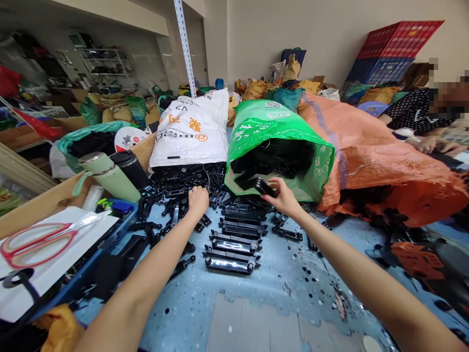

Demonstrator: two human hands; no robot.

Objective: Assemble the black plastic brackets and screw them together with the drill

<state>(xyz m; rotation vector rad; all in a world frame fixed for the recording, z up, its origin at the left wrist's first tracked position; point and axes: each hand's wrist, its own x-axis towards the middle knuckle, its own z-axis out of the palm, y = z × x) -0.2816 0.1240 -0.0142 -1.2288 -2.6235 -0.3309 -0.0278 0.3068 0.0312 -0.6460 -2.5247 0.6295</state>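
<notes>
My left hand [198, 200] is closed, knuckles up, in a heap of small flat black plastic parts [176, 183] spilling from a white sack [190, 129]. What its fingers hold is hidden. My right hand [284, 195] grips a black plastic piece [264, 187] at the mouth of a green bag [282, 146] full of similar black pieces. Between my forearms lies a row of several long glossy black parts [234, 244], stacked side by side on the blue table [205, 308].
Red-handled scissors [36, 240] lie on white paper in a blue tray at left, by a green flask [110, 178] and a black cup [129, 168]. An orange sack [377, 161] fills the right side. Another person [432, 117] sits at far right. Black scraps dot the table.
</notes>
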